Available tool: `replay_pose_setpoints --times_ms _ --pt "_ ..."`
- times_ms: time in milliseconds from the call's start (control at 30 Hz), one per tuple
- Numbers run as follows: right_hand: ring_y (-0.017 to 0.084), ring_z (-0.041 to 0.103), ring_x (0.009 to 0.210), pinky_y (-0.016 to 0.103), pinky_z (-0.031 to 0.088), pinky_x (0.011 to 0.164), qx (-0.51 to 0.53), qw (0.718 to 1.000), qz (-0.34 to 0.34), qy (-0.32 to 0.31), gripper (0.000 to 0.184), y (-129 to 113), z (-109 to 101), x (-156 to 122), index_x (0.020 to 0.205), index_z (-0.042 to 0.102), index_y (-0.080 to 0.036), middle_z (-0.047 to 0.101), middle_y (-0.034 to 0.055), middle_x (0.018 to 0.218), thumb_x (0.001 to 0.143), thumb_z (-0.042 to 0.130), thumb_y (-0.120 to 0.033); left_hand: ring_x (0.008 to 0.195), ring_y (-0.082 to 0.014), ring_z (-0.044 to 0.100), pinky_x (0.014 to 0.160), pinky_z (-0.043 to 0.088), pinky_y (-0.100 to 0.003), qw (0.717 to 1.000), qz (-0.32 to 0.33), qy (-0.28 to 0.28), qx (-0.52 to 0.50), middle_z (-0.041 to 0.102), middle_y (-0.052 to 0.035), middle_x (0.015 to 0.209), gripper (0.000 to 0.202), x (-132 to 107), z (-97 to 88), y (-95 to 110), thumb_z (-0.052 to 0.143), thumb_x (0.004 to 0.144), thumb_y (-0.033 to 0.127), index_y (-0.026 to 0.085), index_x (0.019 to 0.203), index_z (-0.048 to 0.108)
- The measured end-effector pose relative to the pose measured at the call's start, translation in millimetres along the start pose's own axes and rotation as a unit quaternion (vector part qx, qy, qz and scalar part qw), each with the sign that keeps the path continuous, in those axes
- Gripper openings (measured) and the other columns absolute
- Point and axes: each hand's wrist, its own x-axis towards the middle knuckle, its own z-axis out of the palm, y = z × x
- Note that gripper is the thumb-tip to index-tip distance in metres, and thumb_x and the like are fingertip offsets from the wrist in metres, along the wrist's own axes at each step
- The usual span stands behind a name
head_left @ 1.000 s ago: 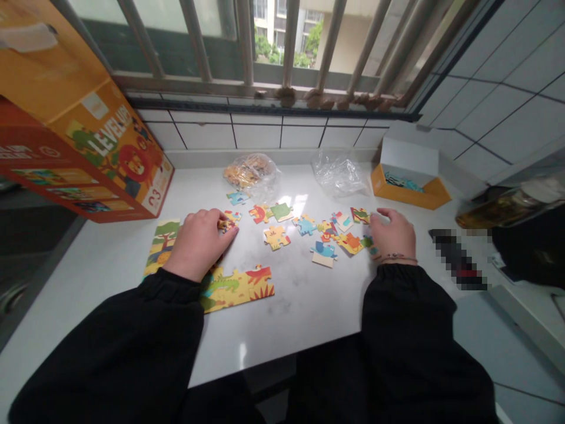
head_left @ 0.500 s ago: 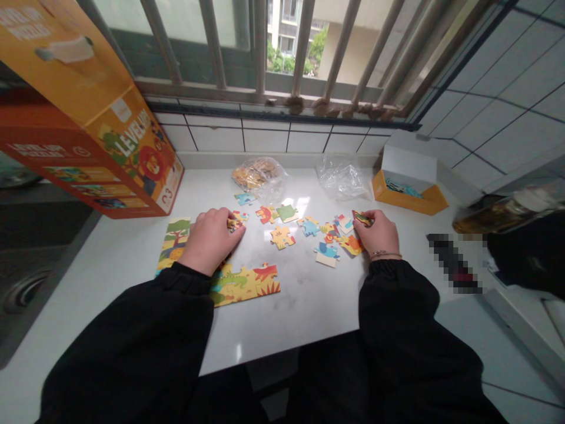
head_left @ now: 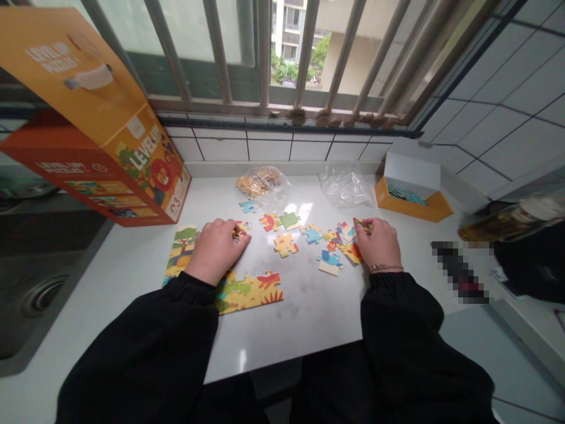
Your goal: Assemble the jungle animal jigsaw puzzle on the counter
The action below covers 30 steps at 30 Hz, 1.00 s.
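Observation:
My left hand (head_left: 215,250) is closed on a colourful puzzle piece (head_left: 241,232), part of which shows past the fingertips. Under and around this hand lies a joined section of jigsaw, with a tree part (head_left: 183,242) on its left and a crocodile part (head_left: 241,288) in front. My right hand (head_left: 380,242) pinches another puzzle piece (head_left: 361,226), mostly covered by the fingers. Close beside it is a loose cluster with an orange piece (head_left: 352,252) and a blue bird piece (head_left: 330,260). Between my hands lie a yellow piece (head_left: 286,244), a green piece (head_left: 290,221) and a blue piece (head_left: 312,234).
An orange puzzle box (head_left: 150,171) stands open at the left by a sink (head_left: 26,347). Behind the pieces are a bag of pieces (head_left: 265,181) and a crumpled clear bag (head_left: 344,184). A small open box (head_left: 412,203) and a bottle (head_left: 498,221) are at the right.
The whole view has shifted slightly, with everything sitting a little lower and further right. Both hands keep their grip and have barely moved over the counter.

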Motion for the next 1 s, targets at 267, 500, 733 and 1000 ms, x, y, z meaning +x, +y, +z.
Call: replay_pose_setpoints --times_ms 267,500,733,1000 --pt "0.032 0.067 0.102 0.045 0.048 0.096 0.048 0.983 -0.174 -0.024 0.024 -39.5 -14.9 -13.3 0.095 0.07 -0.021 0.078 0.0139 0.099 0.109 0.054 -0.034 0.108 -0.035 0.067 0.098 0.053 -0.047 1.0 0.015 -0.011 -0.022 0.073 -0.0153 0.113 0.033 1.0 -1.7 2.2 0.059 0.103 0.047 0.02 0.107 0.077" --pt "0.019 0.054 0.064 0.038 0.032 0.063 0.058 0.913 -0.382 -0.131 0.034 -115.2 -49.1 -116.0 0.078 0.061 -0.025 0.063 0.0008 0.069 0.11 0.059 -0.034 0.104 -0.0351 0.069 0.097 0.054 -0.048 0.999 0.05 -0.005 -0.015 0.075 -0.0144 0.105 0.045 4.0 0.1 -4.5 0.048 0.107 0.048 0.02 0.104 0.083" --pt "0.024 0.063 0.079 0.039 0.043 0.071 0.02 0.943 -0.258 -0.211 0.015 -121.5 -70.2 -145.6 0.093 0.065 -0.025 0.069 0.0032 0.084 0.107 0.065 -0.03 0.104 -0.0347 0.071 0.096 0.055 -0.046 0.997 0.065 -0.026 -0.018 0.077 -0.0149 0.108 0.05 4.0 -6.3 -0.9 0.045 0.106 0.049 0.019 0.109 0.086" --pt "0.035 0.067 0.11 0.051 0.051 0.1 -0.047 0.994 -0.087 -0.037 0.021 -15.0 -79.2 -100.0 0.12 0.069 -0.017 0.075 0.0171 0.116 0.107 0.062 -0.033 0.106 -0.0339 0.072 0.098 0.056 -0.046 0.997 0.061 -0.036 -0.02 0.075 -0.0152 0.112 0.048 1.6 -7.2 2.4 0.045 0.106 0.049 0.02 0.114 0.082"
